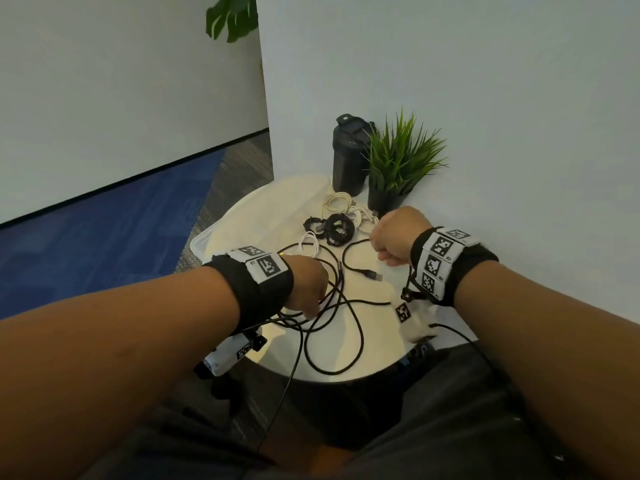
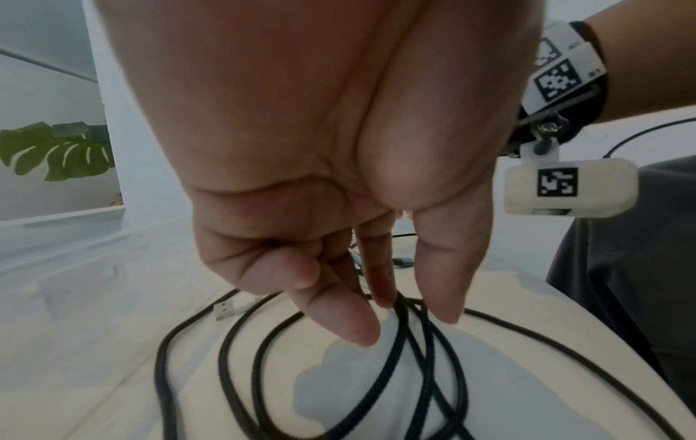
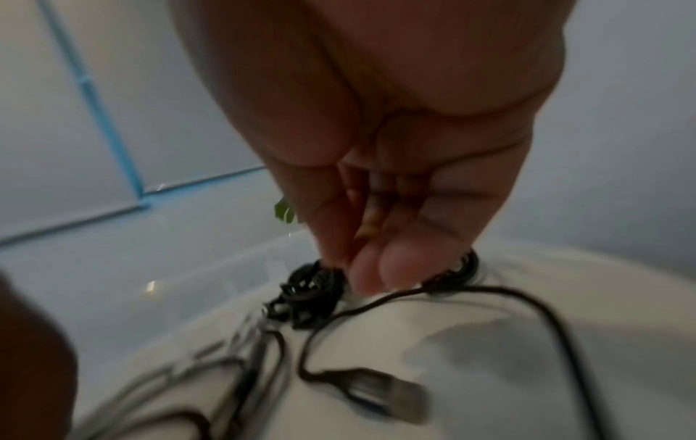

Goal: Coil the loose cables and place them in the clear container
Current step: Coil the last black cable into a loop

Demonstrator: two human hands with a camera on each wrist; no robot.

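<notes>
1. Our left hand point(image 2: 339, 184) is low over the near part of the surface point(image 1: 374, 348), thumb and fingers point(image 2: 339, 315) pointing down and gathering several strands of the long black cable point(image 2: 406, 357) where they cross; we judge this a pinch on the cable, with its loops fanning out flat below
2. Our right hand point(image 1: 394, 237) is raised over the middle of the surface, fingers curled in. The blurred right wrist view shows the fingertips point(image 3: 380, 268) bunched just above a thin black lead point(image 3: 508, 293); we cannot tell whether they hold it or only hover
3. That lead ends in a plug point(image 1: 374, 274) lying free on the surface between our two hands
4. Further out lie small bundles that look wound already: two black coils point(image 1: 332, 228), a white coil point(image 1: 337, 201) and a short white cable point(image 1: 309, 244). None is in the container
5. The clear container point(image 1: 201, 242) sits at the far left edge of the surface and appears empty as far as we can see
6. A dark bottle point(image 1: 349, 157) and a potted plant point(image 1: 398, 168) stand at the back
7. Judgement: the task is partway through winding, with stowing not begun. The long black cable is still to be coiled, then every bundle moved to the container
</notes>
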